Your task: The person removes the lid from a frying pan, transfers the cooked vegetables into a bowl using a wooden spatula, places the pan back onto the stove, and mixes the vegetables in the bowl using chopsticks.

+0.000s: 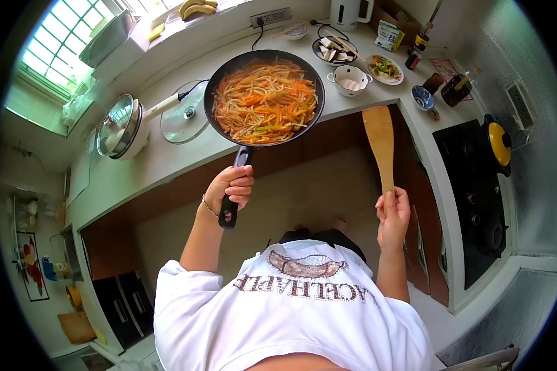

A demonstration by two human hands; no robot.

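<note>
My left hand is wrapped round the black handle of a frying pan. Shredded orange and pale vegetables fill the pan, which is held up near the counter's front edge. My right hand grips the lower end of a wooden spatula, its flat blade pointing up and away from me. The spatula is apart from the pan. Behind the pan's left side, a glass lid lies on the counter.
On the counter are a white colander-like bowl, a bowl of cut pieces, a plate of food and a kettle. At right, a yellow-lidded pot sits on the black stove. Stacked bowls stand at left.
</note>
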